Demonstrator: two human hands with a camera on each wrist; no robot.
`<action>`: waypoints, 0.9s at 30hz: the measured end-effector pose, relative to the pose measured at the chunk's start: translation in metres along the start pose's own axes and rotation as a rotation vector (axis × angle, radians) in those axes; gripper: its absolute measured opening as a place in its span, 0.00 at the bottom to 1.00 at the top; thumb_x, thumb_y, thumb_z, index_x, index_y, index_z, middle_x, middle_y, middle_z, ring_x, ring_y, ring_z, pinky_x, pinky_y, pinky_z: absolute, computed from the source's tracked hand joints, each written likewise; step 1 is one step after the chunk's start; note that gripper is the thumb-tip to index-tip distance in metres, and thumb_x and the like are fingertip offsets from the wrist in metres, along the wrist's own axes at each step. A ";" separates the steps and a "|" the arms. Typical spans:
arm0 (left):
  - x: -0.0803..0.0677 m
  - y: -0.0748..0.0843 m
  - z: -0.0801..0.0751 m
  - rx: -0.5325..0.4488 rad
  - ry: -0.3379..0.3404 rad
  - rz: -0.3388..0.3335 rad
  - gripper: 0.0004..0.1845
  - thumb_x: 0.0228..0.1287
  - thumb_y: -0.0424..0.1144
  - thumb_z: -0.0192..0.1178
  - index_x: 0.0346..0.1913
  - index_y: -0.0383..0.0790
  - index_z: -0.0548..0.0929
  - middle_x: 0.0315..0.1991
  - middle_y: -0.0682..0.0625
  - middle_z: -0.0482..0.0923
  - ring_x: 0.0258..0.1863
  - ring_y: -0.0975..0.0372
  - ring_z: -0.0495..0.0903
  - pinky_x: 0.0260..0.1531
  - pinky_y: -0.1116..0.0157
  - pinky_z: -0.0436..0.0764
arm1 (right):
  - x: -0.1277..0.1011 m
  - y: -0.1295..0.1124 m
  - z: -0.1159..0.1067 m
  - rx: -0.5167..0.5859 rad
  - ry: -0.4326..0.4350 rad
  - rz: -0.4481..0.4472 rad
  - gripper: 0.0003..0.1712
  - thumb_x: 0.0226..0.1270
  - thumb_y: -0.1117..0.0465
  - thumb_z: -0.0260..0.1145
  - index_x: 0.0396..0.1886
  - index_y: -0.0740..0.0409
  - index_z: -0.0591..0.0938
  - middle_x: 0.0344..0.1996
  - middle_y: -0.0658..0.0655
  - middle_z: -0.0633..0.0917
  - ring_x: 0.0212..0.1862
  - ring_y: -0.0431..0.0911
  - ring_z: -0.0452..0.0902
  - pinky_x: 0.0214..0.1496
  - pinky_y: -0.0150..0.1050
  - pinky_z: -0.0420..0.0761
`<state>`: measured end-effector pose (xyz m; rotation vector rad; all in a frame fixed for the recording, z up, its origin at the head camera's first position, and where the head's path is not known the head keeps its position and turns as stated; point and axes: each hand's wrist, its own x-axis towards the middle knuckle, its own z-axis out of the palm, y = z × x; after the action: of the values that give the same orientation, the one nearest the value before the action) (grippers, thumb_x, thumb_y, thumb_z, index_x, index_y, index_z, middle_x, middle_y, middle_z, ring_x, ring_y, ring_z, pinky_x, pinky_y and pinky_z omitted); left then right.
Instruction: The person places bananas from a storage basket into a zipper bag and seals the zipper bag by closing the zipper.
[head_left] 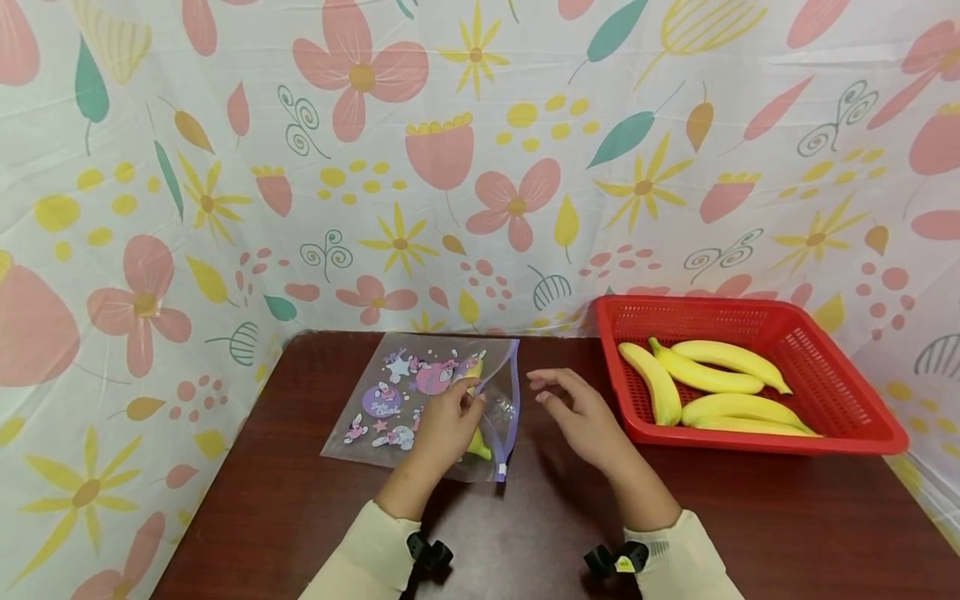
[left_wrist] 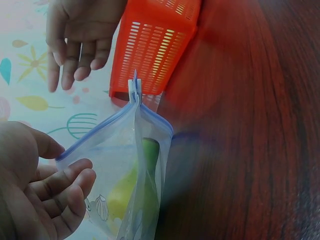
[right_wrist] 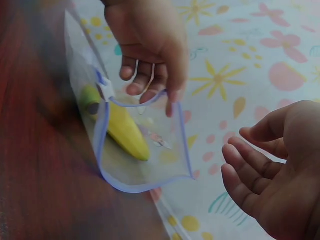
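A clear zip bag (head_left: 390, 400) printed with cartoon figures lies on the dark wooden table (head_left: 300, 517). Inside it is a yellow banana (head_left: 478, 446), seen through the plastic in the wrist views (left_wrist: 122, 192) (right_wrist: 125, 132). My left hand (head_left: 468, 406) pinches the upper lip of the bag's mouth and lifts it, so the bag (right_wrist: 150, 165) gapes. The white slider (head_left: 501, 475) sits at the near end of the purple zip. My right hand (head_left: 551, 392) hovers just right of the mouth, fingers relaxed and holding nothing.
A red plastic basket (head_left: 750, 442) with several yellow bananas (head_left: 705, 379) stands at the right of the table. Flower-patterned cloth hangs behind and at both sides. Bare tabletop lies in front of the bag and basket.
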<state>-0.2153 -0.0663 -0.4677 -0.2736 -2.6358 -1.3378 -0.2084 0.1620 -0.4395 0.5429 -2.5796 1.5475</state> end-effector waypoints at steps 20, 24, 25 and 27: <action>0.001 -0.002 0.002 0.001 -0.012 -0.011 0.19 0.71 0.41 0.58 0.61 0.38 0.82 0.30 0.52 0.83 0.22 0.68 0.74 0.25 0.68 0.75 | -0.005 0.000 -0.031 -0.053 0.100 0.004 0.17 0.78 0.63 0.57 0.62 0.52 0.79 0.54 0.59 0.82 0.55 0.48 0.80 0.53 0.22 0.77; 0.001 -0.002 0.000 0.002 -0.014 -0.016 0.19 0.71 0.41 0.58 0.61 0.38 0.82 0.31 0.52 0.83 0.22 0.68 0.74 0.25 0.68 0.75 | -0.006 0.004 -0.037 -0.110 0.138 -0.026 0.17 0.77 0.65 0.57 0.61 0.53 0.79 0.52 0.58 0.82 0.53 0.46 0.79 0.52 0.19 0.75; 0.001 -0.002 0.000 0.002 -0.013 -0.017 0.19 0.71 0.41 0.58 0.61 0.38 0.82 0.31 0.52 0.83 0.21 0.68 0.74 0.25 0.68 0.75 | -0.006 0.005 -0.039 -0.123 0.147 -0.030 0.17 0.77 0.66 0.58 0.61 0.54 0.80 0.52 0.57 0.82 0.52 0.45 0.79 0.51 0.19 0.75; 0.001 -0.002 0.000 0.000 -0.012 -0.016 0.19 0.71 0.41 0.58 0.60 0.38 0.82 0.30 0.52 0.83 0.21 0.68 0.74 0.24 0.68 0.75 | -0.006 0.008 -0.043 -0.154 0.161 -0.034 0.17 0.76 0.66 0.58 0.61 0.54 0.80 0.52 0.58 0.82 0.51 0.42 0.78 0.51 0.18 0.74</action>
<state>-0.2173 -0.0678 -0.4691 -0.2616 -2.6541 -1.3451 -0.2095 0.2040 -0.4268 0.4260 -2.5253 1.3091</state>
